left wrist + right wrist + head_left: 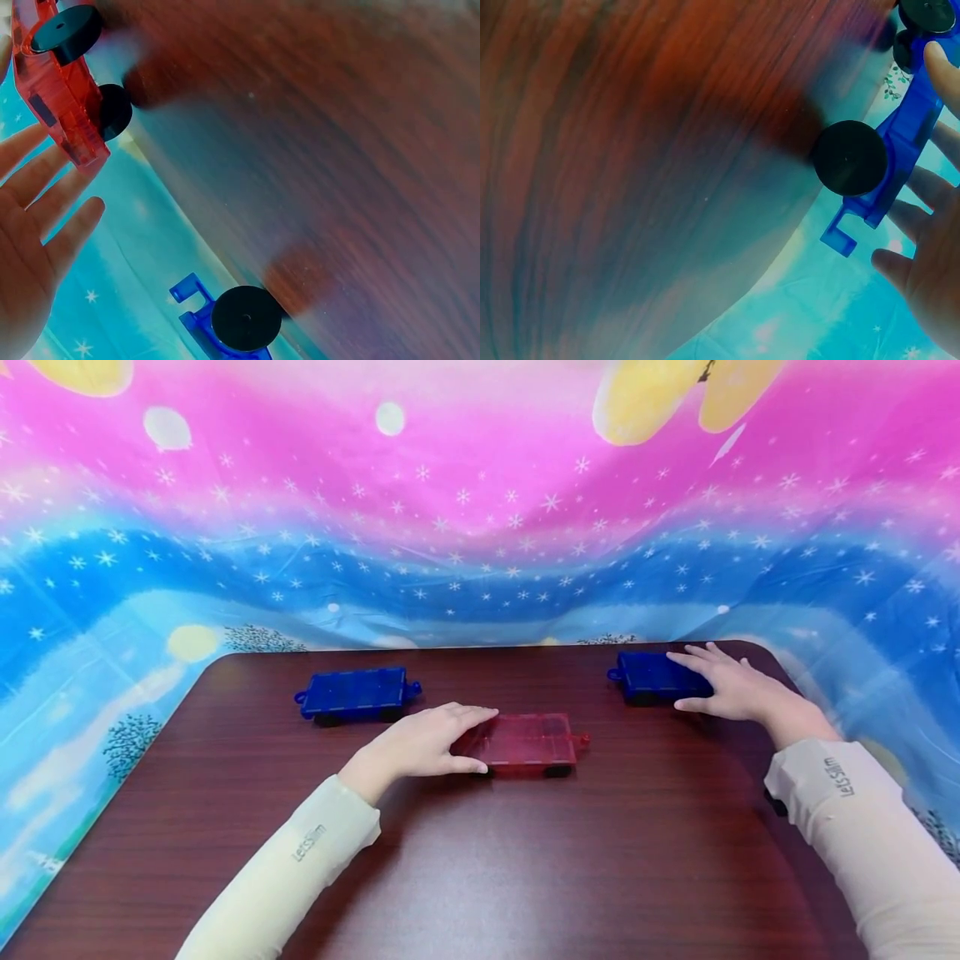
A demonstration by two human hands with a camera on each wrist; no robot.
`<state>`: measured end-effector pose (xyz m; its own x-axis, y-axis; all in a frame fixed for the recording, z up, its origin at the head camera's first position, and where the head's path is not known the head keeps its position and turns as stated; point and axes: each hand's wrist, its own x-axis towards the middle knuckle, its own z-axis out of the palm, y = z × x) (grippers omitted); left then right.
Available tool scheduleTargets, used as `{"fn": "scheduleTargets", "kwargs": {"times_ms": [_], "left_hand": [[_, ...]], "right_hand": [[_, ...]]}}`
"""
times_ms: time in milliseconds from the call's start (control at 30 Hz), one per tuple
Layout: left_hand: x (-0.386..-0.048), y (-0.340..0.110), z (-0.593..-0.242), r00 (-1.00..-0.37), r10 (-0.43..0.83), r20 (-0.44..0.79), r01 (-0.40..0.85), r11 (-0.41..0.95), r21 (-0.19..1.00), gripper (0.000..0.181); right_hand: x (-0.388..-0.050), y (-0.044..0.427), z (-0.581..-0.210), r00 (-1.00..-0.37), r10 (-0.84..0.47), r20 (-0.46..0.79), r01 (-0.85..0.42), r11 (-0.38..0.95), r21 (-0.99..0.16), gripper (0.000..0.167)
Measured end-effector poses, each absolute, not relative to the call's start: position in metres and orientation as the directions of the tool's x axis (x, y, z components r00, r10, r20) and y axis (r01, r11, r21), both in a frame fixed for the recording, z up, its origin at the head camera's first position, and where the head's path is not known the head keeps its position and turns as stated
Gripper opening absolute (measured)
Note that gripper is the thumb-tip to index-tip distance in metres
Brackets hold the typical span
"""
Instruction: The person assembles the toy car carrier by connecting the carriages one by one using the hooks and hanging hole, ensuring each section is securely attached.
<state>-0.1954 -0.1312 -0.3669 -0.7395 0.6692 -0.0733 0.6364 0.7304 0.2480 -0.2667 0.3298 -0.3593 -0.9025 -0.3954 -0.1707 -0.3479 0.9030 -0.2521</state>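
A translucent red toy wagon (528,739) with black wheels stands on the table. My left hand (423,739) spans its left end, thumb along the near side and fingers along the far side; in the left wrist view the spread fingers (45,187) pass behind the red wagon (64,112). At the back right is a blue toy wagon (645,675). My right hand (738,687) straddles its right end, with the thumb at the near edge. In the right wrist view the thumb (941,71) overlaps the blue wagon (911,142), and fingers lie behind it. The fingertips are partly hidden.
Another blue toy wagon (356,691) with a hitch at each end stands at the back left, its wheel (246,319) showing in the left wrist view. The brown wooden table (480,877) has rounded back corners. A pink and blue patterned cloth (465,510) hangs behind it.
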Motion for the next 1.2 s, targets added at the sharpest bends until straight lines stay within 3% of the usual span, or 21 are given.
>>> {"fn": "scheduleTargets", "kwargs": {"times_ms": [400,1200], "left_hand": [[-0.199,-0.130,-0.362,-0.744,0.657,-0.119,0.598,0.735,0.319,0.079],[-0.197,-0.117,-0.359,-0.773,0.613,-0.164,0.525,0.763,0.377,0.075]], "right_hand": [[-0.273,0.331,-0.359,-0.893,-0.430,-0.132,-0.371,0.870,-0.324,0.080],[-0.266,0.339,-0.357,-0.919,-0.383,-0.095,-0.341,0.892,-0.297,0.078]]}}
